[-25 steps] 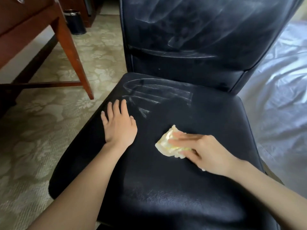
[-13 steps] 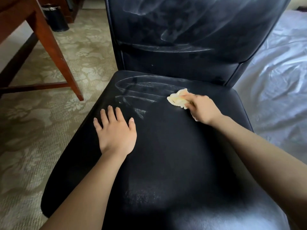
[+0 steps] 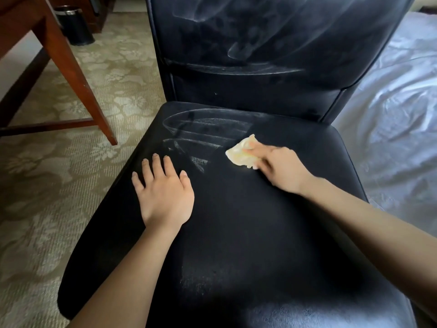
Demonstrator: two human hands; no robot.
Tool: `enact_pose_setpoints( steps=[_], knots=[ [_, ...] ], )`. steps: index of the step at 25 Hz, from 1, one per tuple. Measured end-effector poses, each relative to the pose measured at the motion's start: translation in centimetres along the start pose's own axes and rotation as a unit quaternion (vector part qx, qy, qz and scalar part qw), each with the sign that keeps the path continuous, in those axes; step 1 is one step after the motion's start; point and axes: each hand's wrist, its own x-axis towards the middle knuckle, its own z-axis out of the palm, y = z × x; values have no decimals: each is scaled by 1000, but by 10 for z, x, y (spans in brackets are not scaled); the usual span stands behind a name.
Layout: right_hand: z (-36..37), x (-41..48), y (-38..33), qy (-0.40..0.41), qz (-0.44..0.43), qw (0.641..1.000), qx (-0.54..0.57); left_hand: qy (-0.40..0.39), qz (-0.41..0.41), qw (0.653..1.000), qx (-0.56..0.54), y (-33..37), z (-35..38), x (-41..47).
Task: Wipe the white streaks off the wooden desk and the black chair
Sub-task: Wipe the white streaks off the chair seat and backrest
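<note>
Patterned carpet (image 3: 59,185) fills the far left, a leg of the wooden desk (image 3: 78,91) slanting down onto it and a small black bin (image 3: 75,27) behind; none of the desk top is in sight, so I can't speak for its marks. Moving right, we're on the black chair (image 3: 248,209), and that's where the action is. My left hand (image 3: 165,197) is planted flat near the left edge of the seat (image 3: 236,256), fingers (image 3: 157,166) straight and a little fanned, holding nothing, just bracing on the leather. Right beyond those fingertips, the white streaks (image 3: 205,131): a sheaf of pale arcs across the back-left part of the seat, long axis running side to side, roughly along the back edge, with one short chalky patch just off my left thumb. Next along, the yellow cloth (image 3: 238,153), bunched up and down on the leather, sitting at the right-hand ends of those arcs. My right hand (image 3: 283,171) has it: forefinger laid over the top, the rest curled at its near edge, a bit blurred, but it reads as a grip pressing down. So here's the call: the marks lie to the left of the cloth and slightly toward the back edge, and the right hand is the one armed for them. I'd run the stroke leftward, along the arcs rather than across. Up on the backrest (image 3: 283,31), more pale swirls waiting. Far right, a rumpled white bed sheet (image 3: 397,102).
</note>
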Motion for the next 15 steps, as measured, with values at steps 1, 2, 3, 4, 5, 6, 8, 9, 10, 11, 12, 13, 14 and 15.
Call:
enact_pose_setpoints(
  steps=[1,2,3,4,5,6,8,9,10,11,12,13,14,15],
  knots=[
    [0,-11,-9,-8,-41,999,21,-1,1,1000,1,0,1,0],
    [2,-20,-19,-14,-76,996,41,0,1,1000,0,0,0,-1],
    [4,-29,-27,-20,-106,992,61,1,2,1000,-2,0,1,-2],
    [7,-38,-35,-31,-135,987,81,4,3,1000,-6,-1,2,-3],
    [10,-44,-40,-47,-160,982,91,8,3,1000,-9,-1,1,-3],
    [14,-48,-43,-62,-177,978,87,11,4,1000,-13,-1,1,-3],
    [19,-45,-42,-65,-196,977,55,12,3,1000,-15,0,2,-3],
    [21,-39,-40,-56,-203,976,46,11,1,1000,-15,0,2,-3],
    [23,-30,-39,-50,-206,976,46,12,1,1000,-15,0,2,-3],
    [24,-20,-40,-48,-204,976,53,11,3,1000,-12,-1,2,-3],
    [27,-8,-42,-50,-197,977,62,12,6,1000,-9,-1,1,-3],
    [28,6,-46,-50,-189,978,70,12,8,1000,-7,-1,2,-4],
    [31,21,-51,-51,-181,979,75,13,7,1000,-8,-2,2,-3],
    [33,36,-57,-53,-174,980,76,12,5,1000,-11,-2,2,-2]
  ],
)
